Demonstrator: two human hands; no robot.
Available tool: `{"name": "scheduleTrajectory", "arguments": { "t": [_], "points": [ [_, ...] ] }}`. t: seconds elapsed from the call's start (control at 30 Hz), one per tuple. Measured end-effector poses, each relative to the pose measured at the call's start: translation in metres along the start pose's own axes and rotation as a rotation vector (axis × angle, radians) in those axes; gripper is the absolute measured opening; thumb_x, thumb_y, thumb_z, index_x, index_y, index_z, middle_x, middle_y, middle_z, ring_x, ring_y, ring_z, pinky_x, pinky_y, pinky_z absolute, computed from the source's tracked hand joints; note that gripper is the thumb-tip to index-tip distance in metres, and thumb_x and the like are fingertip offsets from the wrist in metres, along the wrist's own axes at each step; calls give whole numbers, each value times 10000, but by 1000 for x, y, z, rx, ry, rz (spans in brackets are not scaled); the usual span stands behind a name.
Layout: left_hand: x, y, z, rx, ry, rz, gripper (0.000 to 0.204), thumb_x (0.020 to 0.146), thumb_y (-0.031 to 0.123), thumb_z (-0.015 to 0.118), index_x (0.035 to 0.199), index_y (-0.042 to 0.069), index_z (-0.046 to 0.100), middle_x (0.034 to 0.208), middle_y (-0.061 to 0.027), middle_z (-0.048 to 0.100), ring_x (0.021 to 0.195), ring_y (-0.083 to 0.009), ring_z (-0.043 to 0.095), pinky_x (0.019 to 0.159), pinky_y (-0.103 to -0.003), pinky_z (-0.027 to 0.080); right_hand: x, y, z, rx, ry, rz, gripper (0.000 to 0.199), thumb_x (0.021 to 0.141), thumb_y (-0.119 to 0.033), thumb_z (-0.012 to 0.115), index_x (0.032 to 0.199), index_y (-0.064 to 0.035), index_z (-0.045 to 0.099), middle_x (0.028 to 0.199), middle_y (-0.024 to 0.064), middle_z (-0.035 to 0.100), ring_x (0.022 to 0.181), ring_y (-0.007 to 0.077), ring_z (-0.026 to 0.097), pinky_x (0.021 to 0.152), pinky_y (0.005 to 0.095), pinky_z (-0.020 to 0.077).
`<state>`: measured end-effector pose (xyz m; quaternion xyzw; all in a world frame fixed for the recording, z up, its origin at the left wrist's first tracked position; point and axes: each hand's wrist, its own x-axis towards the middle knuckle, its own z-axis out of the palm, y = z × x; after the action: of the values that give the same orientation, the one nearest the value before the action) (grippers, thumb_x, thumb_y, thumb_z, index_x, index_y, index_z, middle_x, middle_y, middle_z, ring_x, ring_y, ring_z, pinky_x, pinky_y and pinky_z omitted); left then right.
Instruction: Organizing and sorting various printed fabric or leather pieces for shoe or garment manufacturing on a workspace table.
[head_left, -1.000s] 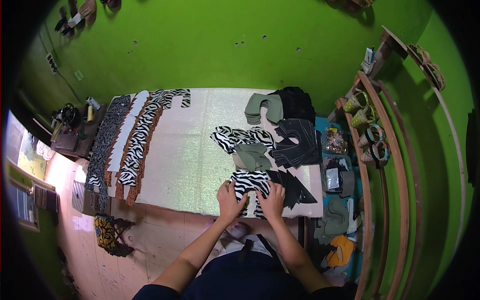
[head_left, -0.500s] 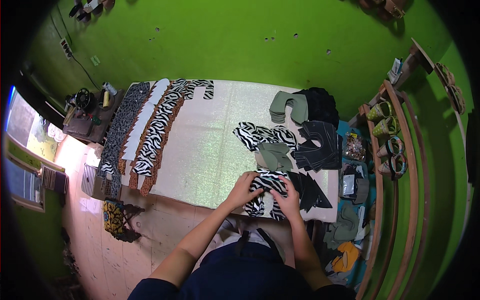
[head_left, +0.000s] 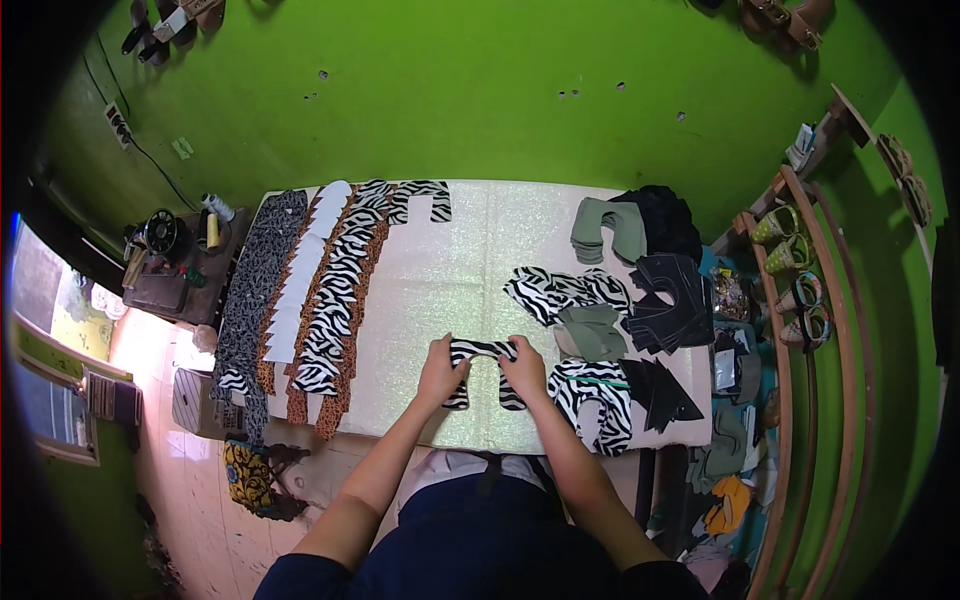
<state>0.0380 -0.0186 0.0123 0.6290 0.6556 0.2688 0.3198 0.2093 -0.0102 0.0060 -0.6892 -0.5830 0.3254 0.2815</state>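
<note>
Near the front edge of the table (head_left: 420, 290), a U-shaped zebra-print fabric piece (head_left: 483, 349) lies with its two legs toward me. My left hand (head_left: 438, 376) grips its left corner, and my right hand (head_left: 524, 370) grips the right one, thumbs on the inner side. Just right of my right hand is a pile of similar zebra-print pieces (head_left: 588, 398) with a thin green line across it. Behind that pile are olive pieces (head_left: 590, 336) and more zebra-print cutouts (head_left: 565, 290). Black pointed pieces (head_left: 662, 395) lie at its right.
Overlapping rows of grey patterned (head_left: 258, 310), white (head_left: 297, 285), zebra-print (head_left: 335, 300) and orange-brown spotted pieces (head_left: 325, 410) cover the table's left side. Curved black (head_left: 680, 285) and green cutouts (head_left: 600, 228) lie at the right. A wooden rack (head_left: 815, 330) holds sandals (head_left: 775, 225).
Both hands have moved left, away from the zebra-print pile, bringing one U-shaped piece onto the middle front of the table. The view has also shifted slightly.
</note>
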Motion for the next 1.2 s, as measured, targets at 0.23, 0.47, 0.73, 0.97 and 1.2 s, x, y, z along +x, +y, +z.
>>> {"name": "scheduleTrajectory", "arguments": {
  "t": [0.23,0.47,0.73,0.97,1.2],
  "points": [
    [-1,-4,1,225,77,83,497,746,181,622,1182,-6,471,1160,-214,464,1081,-364,454,920,-396,393,24,-8,-8,-390,399,-83,415,778,-312,627,1053,-12,548,1013,166,541,968,333,501,802,412,430],
    [-6,-5,-9,93,-25,193,408,750,146,598,1117,-2,501,1095,-196,485,1015,-347,491,889,-386,410,69,-17,-21,-492,337,52,425,744,-293,670,1034,-29,506,1009,149,558,955,330,536,749,421,471],
    [-5,2,0,51,-83,180,402,757,153,588,1117,-1,499,1094,-193,492,1007,-336,497,882,-392,411,81,-5,-16,-511,284,65,317,724,-194,672,962,-58,514,985,132,555,960,315,537,751,415,476],
    [26,16,-8,56,80,312,411,760,147,614,1123,-3,494,1127,-190,495,1056,-351,482,899,-404,401,56,-12,-21,-141,5,-237,152,761,-99,615,869,-27,536,792,138,614,721,287,602,678,373,464],
    [39,9,-16,-139,-181,-11,240,810,150,597,980,-17,575,866,-184,605,767,-309,600,702,-347,472,41,2,-6,258,-228,-74,257,784,-106,644,1005,-12,554,837,103,622,775,141,575,720,258,450]
  ]
}}
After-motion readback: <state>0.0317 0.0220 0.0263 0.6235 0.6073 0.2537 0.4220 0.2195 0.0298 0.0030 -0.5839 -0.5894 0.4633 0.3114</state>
